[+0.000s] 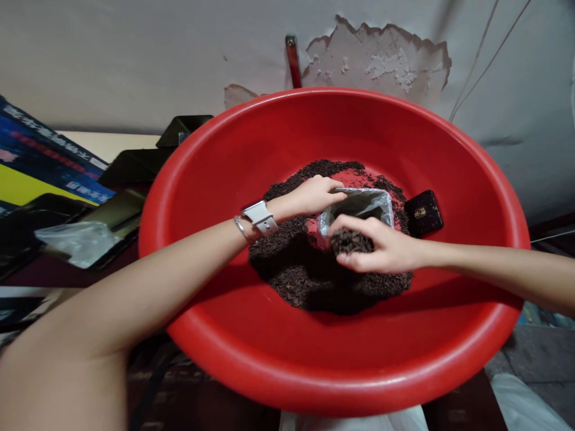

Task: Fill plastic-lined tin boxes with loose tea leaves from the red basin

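Observation:
A big red plastic basin holds a heap of dark loose tea leaves. In its middle stands a small silver foil pouch, mouth open. My left hand, with a white watch and a bangle on the wrist, grips the pouch's left rim. My right hand is closed around a handful of tea leaves just in front of the pouch's mouth. A small black box with a gold mark lies in the basin to the right of the pouch.
Black trays and a clear plastic bag lie at the left, beside printed boxes. A grey wall with peeling paint rises behind the basin. White cloth shows at the bottom right.

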Tool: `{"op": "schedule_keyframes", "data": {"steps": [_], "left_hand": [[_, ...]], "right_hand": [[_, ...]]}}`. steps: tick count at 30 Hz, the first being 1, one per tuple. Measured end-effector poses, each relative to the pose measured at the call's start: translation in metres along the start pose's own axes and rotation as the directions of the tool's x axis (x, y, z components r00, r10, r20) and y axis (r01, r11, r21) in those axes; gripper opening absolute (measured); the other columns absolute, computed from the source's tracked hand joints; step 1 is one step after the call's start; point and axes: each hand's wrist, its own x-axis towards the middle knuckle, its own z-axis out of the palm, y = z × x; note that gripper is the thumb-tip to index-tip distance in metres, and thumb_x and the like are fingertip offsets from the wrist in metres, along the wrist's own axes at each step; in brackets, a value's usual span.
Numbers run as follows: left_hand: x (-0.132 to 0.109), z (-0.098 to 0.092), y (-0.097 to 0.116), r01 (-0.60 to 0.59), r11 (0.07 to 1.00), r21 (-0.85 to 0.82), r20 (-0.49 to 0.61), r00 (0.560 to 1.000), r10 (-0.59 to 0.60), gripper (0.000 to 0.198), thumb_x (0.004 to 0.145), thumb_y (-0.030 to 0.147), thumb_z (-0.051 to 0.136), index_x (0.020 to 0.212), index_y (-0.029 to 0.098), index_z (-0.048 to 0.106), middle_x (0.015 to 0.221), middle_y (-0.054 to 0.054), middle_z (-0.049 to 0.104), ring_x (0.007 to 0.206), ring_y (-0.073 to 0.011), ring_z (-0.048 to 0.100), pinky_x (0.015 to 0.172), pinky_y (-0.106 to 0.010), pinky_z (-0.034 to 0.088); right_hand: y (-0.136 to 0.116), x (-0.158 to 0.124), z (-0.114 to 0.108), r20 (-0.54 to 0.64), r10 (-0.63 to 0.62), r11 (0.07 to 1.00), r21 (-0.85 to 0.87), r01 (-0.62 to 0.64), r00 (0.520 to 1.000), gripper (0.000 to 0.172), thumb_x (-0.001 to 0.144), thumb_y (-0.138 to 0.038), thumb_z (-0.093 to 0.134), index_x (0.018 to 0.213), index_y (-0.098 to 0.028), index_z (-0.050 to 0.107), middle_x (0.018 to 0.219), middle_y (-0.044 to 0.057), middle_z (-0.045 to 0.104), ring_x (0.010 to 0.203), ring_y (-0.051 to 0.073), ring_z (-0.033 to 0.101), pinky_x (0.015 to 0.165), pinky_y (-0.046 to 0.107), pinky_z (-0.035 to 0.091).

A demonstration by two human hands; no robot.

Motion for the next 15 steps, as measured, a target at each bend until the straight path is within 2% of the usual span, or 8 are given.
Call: {"op": "schedule_keyframes", "data": {"steps": [3, 6, 10, 15], "left_hand": [[0.001, 0.001, -0.002, -0.010, 1.000, -0.018, 0.001, 1.000, 0.010, 0.032, 0.085, 0.031, 0.042, 0.082, 0.013, 0.068, 0.082, -0.007, 0.069, 0.069, -0.0155, 0.056, 0.064, -0.026, 0.038], [0.003, 0.003, -0.007, 0.002, 1.000, -0.013, -0.003, 1.000, -0.002, 0.032, 0.086, 0.031, 0.041, 0.078, 0.013, 0.066, 0.078, -0.007, 0.068, 0.066, -0.0157, 0.055, 0.062, -0.026, 0.038], [0.005, 0.006, -0.012, -0.013, 1.000, 0.005, -0.013, 1.000, 0.013, 0.032, 0.085, 0.034, 0.042, 0.081, 0.013, 0.067, 0.081, -0.008, 0.069, 0.069, -0.0171, 0.057, 0.065, -0.027, 0.040], [0.004, 0.006, -0.011, 0.010, 1.000, 0.004, -0.010, 1.000, -0.010, 0.033, 0.086, 0.032, 0.042, 0.093, 0.015, 0.069, 0.091, -0.007, 0.071, 0.078, -0.0193, 0.061, 0.072, -0.028, 0.043]], "right_hand": [[0.007, 0.003, -0.008, -0.288, -0.034, 0.994, -0.106, 0.004, 0.957, 0.027, 0.088, -0.038, 0.050, 0.104, -0.017, 0.049, 0.090, 0.003, 0.060, 0.080, 0.014, 0.053, 0.076, 0.029, 0.044], [0.019, 0.007, -0.014, -0.458, -0.020, 0.979, -0.190, -0.076, 0.889, 0.030, 0.089, -0.041, 0.047, 0.109, -0.018, 0.046, 0.095, 0.004, 0.059, 0.086, 0.017, 0.054, 0.081, 0.034, 0.045], [0.035, 0.012, -0.018, -0.523, -0.004, 0.967, -0.218, -0.129, 0.852, 0.031, 0.090, -0.039, 0.045, 0.112, -0.018, 0.045, 0.101, 0.006, 0.059, 0.092, 0.019, 0.055, 0.086, 0.037, 0.045], [0.034, 0.014, -0.021, -0.502, -0.035, 0.976, -0.202, -0.078, 0.864, 0.023, 0.089, -0.032, 0.048, 0.107, -0.018, 0.050, 0.108, 0.008, 0.060, 0.101, 0.019, 0.055, 0.093, 0.039, 0.044]]}}
